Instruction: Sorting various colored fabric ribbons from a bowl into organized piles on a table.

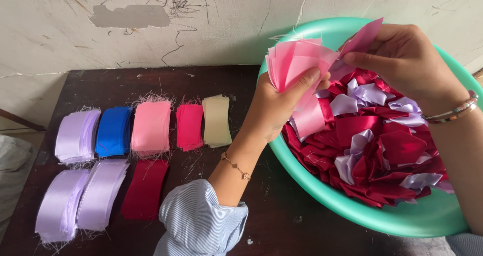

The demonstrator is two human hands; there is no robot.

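Note:
My left hand (274, 107) grips a fanned stack of pink ribbon pieces (294, 60) above the rim of a green plastic basin (322, 185). My right hand (407, 57) pinches a single pink ribbon piece (363, 37) just to the right of that stack. Below both hands, the basin is full of folded dark red and lilac ribbon pieces (382, 145).
On the dark wooden table (282, 216), sorted ribbon stacks lie in two rows: lilac (76, 135), blue (113, 131), pink (151, 126), hot pink (189, 126), cream (217, 120), then more lilac (80, 195) and dark red (146, 188). A cracked wall (201, 24) stands behind.

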